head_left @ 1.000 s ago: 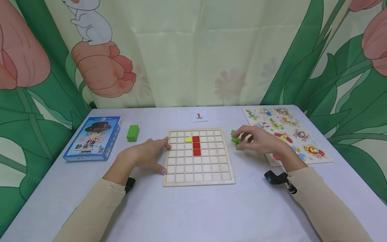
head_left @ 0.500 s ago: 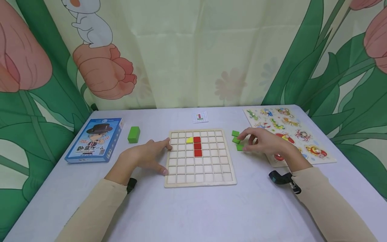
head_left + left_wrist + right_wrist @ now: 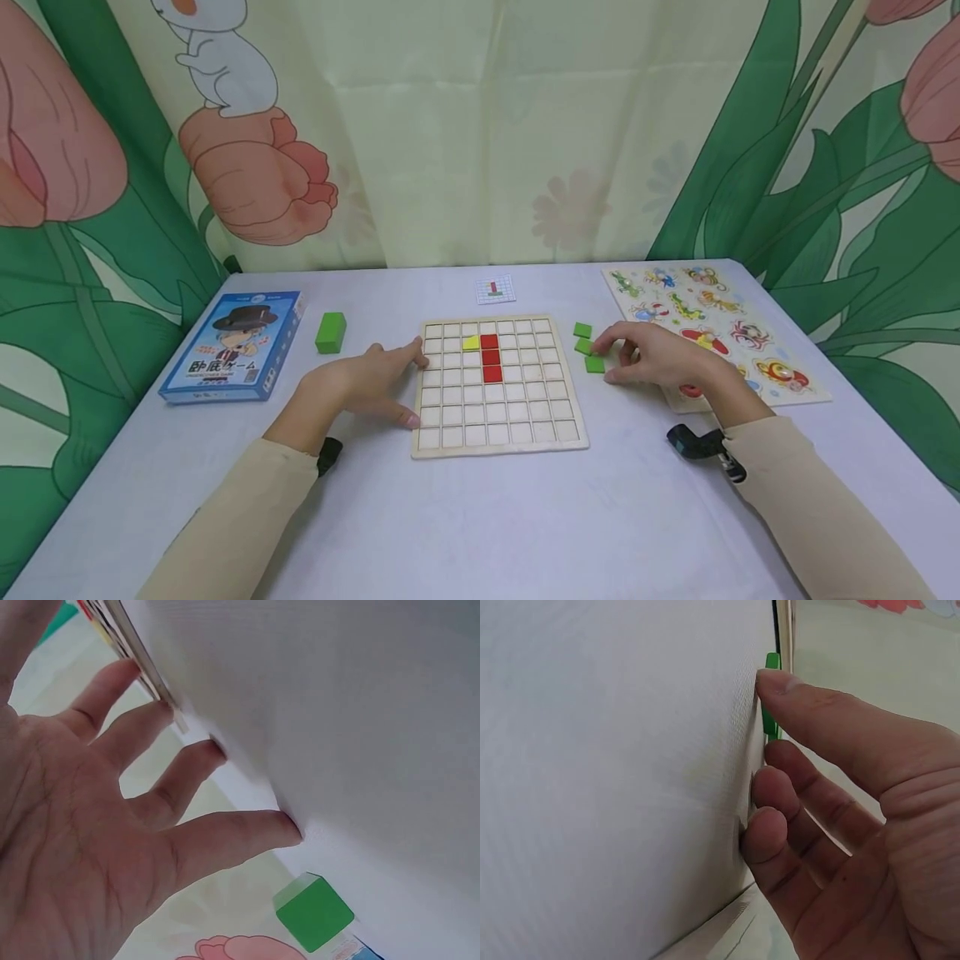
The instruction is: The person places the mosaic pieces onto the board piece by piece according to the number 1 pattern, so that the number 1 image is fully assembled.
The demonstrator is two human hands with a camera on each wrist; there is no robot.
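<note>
My left hand (image 3: 375, 383) is spread at the left edge of a wooden grid board (image 3: 457, 446), its thumb and index finger touching that edge. In the left wrist view, fingertips (image 3: 133, 671) reach the board's edge and others the tabletop. On the board, red square tiles (image 3: 490, 357) stand in a column with a yellow tile (image 3: 470, 342) beside the top one. My right hand (image 3: 652, 358) is at three green square tiles (image 3: 595, 364) right of the board, thumb and fingers loosely bent with a gap between them. Its thumb tip overlaps a green tile (image 3: 772, 664) in the right wrist view.
A small pattern card (image 3: 496, 289) lies behind the board. Off to the left are a green block (image 3: 330, 332) and a blue game box (image 3: 232, 346). A picture board (image 3: 720, 321) with cartoon animals lies at the right, partly under my right arm. A printed curtain hangs behind.
My right hand has drawn slightly right, uncovering more of the green tiles. The grid board has shifted a little right and away, with my left hand staying at its edge.
</note>
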